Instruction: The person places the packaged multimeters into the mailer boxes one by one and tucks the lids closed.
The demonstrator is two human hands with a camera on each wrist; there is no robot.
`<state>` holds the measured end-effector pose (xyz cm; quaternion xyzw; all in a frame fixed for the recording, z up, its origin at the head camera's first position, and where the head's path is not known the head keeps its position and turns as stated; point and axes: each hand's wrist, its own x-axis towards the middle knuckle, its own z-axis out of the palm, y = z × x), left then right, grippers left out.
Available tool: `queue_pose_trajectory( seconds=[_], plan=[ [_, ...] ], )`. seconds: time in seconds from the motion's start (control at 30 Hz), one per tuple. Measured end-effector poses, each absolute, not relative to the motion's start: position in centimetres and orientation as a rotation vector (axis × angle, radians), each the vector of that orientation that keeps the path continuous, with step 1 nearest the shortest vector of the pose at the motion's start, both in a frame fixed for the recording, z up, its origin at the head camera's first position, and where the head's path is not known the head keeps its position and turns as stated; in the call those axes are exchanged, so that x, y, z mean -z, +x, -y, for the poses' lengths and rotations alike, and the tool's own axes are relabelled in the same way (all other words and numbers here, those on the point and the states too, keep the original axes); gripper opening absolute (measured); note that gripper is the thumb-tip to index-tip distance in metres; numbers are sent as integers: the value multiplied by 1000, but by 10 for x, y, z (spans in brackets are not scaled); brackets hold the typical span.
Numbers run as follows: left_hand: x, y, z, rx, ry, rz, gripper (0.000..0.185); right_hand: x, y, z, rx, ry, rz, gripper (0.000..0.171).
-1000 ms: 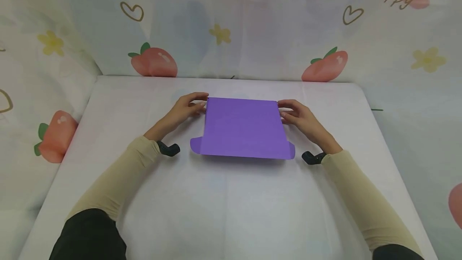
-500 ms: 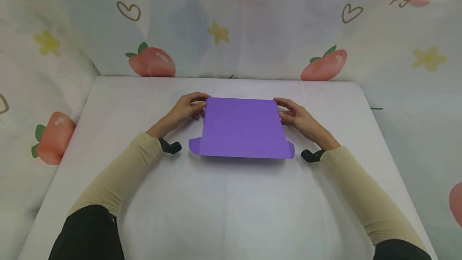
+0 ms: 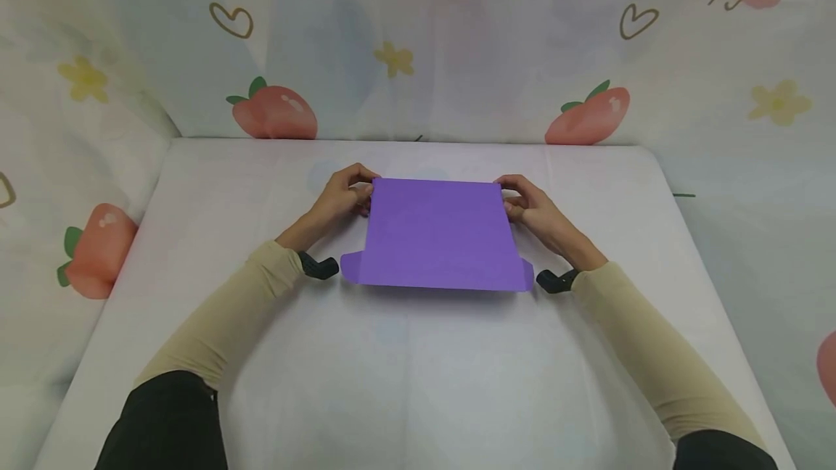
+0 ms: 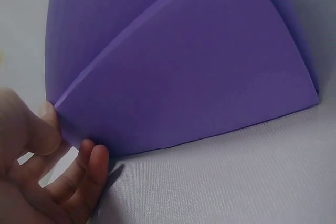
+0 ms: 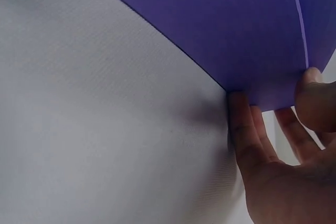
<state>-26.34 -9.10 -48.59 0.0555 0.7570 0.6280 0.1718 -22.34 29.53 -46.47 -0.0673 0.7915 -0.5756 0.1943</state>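
A folded purple paper sheet (image 3: 437, 234) lies in the middle of the white table (image 3: 405, 368), with small rounded tabs at its two near corners. My left hand (image 3: 342, 198) pinches the far left corner of the sheet (image 4: 173, 72), thumb on top and fingers (image 4: 86, 169) curled under the edge. My right hand (image 3: 529, 205) pinches the far right corner of the sheet (image 5: 236, 24) the same way, its fingers (image 5: 247, 135) beneath the paper. In the wrist views the sheet shows two layers, the upper one slightly raised.
A black wrist-camera mount sits at each wrist (image 3: 318, 267) (image 3: 554, 281). A cloth backdrop (image 3: 418, 42) printed with strawberries, hearts and flowers rises behind and beside the table. The table's far edge (image 3: 418, 141) meets the backdrop.
Both hands have closed in a little on the far corners of the purple sheet, and the wrists have moved slightly inward. The sheet has barely shifted.
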Motion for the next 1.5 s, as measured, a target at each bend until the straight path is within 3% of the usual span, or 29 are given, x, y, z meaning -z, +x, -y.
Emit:
queue_pose_trajectory(
  seconds=[1.5],
  plan=[
    [485, -276, 98, -1817, 124, -2017, 15, 456, -237, -294, 1469, -111, -2199, 53]
  ],
)
